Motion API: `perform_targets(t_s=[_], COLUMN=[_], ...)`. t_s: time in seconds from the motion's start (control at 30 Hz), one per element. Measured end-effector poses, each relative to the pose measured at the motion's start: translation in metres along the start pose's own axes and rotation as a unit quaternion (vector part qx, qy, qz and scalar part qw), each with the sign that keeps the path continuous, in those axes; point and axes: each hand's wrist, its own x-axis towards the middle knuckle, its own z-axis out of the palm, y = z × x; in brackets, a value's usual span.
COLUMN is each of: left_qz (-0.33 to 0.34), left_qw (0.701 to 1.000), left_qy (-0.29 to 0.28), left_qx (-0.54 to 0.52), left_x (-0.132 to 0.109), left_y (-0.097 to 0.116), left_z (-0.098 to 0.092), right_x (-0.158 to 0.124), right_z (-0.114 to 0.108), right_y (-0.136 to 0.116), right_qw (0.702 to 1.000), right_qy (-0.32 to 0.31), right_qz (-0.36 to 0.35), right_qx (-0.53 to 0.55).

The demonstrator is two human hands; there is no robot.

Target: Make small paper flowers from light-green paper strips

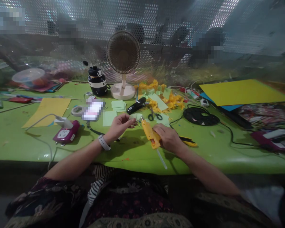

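Note:
My right hand [169, 138] is wrapped around a yellow hot glue gun [151, 133]. Its nozzle points up and left, and a clear glue stick [161, 159] juts from its back end. Just left of the nozzle, my left hand [120, 127] has its thumb and fingers pinched together; what lies between them is too small to make out. A bit of light green paper [137, 117] shows right by those fingertips. Beyond the hands are black scissors [155, 116], a black stapler [136, 105] and light green paper sheets [108, 118].
A white fan [123, 91] and a dark jug [98, 85] stand at the back beside yellow and green paper pieces [156, 96]. On the left are a lit phone [93, 110], tape roll [77, 110] and purple power strip [68, 133]. A yellow cutter [188, 141] and black cable reel [199, 116] lie right.

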Motion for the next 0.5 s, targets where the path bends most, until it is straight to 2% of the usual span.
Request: perform_targets(t_s=[0.07, 0.2, 0.37, 0.5], left_qz=[-0.006, -0.007, -0.005, -0.005], left_qw=[1.0, 1.0, 0.999, 0.999], left_qy=[0.003, 0.01, 0.024, 0.025], left_qx=[0.007, 0.017, 0.021, 0.029], left_x=[0.001, 0.003, 0.006, 0.006], left_y=[0.001, 0.0, -0.001, -0.002], left_z=[-0.002, -0.006, -0.008, -0.009], right_x=[0.0, 0.001, -0.014, -0.034], right_z=[-0.006, -0.025, -0.048, -0.047], right_y=[0.009, 0.044, 0.098, 0.112], right_qw=[0.999, 0.982, 0.93, 0.883], right_qy=[0.013, -0.022, -0.083, -0.137], right_qz=[0.008, 0.158, 0.324, 0.425], right_qx=[-0.034, -0.103, -0.151, -0.146])
